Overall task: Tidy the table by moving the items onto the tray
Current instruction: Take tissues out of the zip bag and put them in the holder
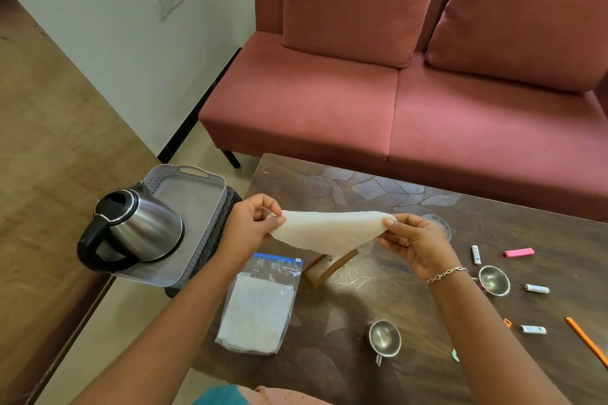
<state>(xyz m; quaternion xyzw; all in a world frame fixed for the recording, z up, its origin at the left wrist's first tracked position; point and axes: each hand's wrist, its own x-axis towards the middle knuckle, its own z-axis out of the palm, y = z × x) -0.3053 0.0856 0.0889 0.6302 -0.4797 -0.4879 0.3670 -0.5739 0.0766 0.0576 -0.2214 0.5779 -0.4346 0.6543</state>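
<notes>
A white cloth (324, 232) is stretched in the air between both hands, above the left part of the dark wooden table (378, 299). My left hand (250, 223) pinches its left corner and my right hand (414, 245) pinches its right corner. The grey perforated tray (204, 184) stands left of the table on a dark stool, and a steel kettle (138, 230) with a black handle sits in it. On the table lie a zip bag (260, 306) holding white material, two small steel cups (384, 339) (493, 280), three batteries (475, 254), and a pink eraser (519, 252).
A wooden stand (329, 268) shows partly under the cloth, and a clear glass (439, 223) sits behind my right hand. An orange pencil (587, 340) lies at the table's right edge. A red sofa (411, 92) stands close behind the table.
</notes>
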